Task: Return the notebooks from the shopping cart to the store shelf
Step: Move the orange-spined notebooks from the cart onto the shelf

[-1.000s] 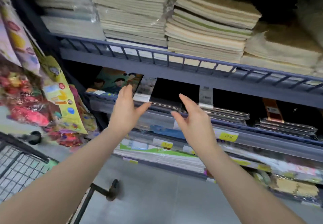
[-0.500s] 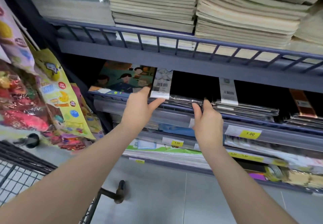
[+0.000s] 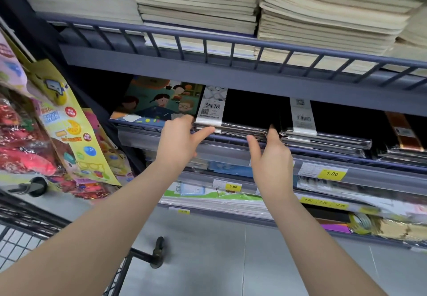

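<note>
Black notebooks point(image 3: 240, 127) on the shelf point(image 3: 231, 144) are touched at both ends by the open-fingered left hand point(image 3: 179, 142) and right hand point(image 3: 270, 157).

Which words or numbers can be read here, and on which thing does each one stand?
"1.00": yellow price tag on the shelf rail.
"3.00": yellow price tag on the lower rail.
Barcode label on the black notebooks: print too small.
Hanging packets: text blurred.
Lowest yellow tags: blurred.
</note>
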Tool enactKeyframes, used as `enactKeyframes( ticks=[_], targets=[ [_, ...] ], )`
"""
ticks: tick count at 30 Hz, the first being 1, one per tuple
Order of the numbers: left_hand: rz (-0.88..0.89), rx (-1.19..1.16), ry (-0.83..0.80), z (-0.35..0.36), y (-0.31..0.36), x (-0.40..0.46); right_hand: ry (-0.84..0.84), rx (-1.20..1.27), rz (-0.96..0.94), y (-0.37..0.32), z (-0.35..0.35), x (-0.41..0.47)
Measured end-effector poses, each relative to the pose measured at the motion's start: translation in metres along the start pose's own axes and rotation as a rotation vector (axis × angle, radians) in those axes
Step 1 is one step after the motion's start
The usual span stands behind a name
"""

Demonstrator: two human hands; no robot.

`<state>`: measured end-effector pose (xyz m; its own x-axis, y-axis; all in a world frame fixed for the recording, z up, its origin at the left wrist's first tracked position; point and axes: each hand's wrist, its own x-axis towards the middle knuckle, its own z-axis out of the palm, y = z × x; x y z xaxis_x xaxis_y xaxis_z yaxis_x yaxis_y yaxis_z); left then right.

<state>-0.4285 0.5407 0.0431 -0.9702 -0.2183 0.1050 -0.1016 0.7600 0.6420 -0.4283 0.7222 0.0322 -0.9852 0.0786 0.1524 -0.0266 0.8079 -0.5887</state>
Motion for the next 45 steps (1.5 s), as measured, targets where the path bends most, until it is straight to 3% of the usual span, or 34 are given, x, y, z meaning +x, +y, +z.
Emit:
enactKeyframes(
  ticks=[10, 26, 36, 41, 45],
  targets=[
    [0.041, 0.004, 0.149, 0.01, -0.003, -0.007, 0.018, -0.024, 0.031, 0.002, -0.003, 0.0],
    [0.019, 0.131, 0.065, 0.006, -0.002, -0.004, 0.057, -0.026, 0.023, -0.001, -0.003, -0.006],
    [-0.142, -0.017, -0.068, -0.014, 0.025, -0.029, -0.122, -0.07, -0.031, -0.001, -0.035, -0.02],
    [-0.031, 0.242, -0.061, -0.039, 0.052, -0.056, -0.266, -0.189, -0.126, -0.007, -0.085, -0.024],
    [0.115, 0.265, -0.121, -0.044, 0.078, -0.074, -0.207, -0.178, -0.131, 0.0, -0.12, -0.028]
  ],
)
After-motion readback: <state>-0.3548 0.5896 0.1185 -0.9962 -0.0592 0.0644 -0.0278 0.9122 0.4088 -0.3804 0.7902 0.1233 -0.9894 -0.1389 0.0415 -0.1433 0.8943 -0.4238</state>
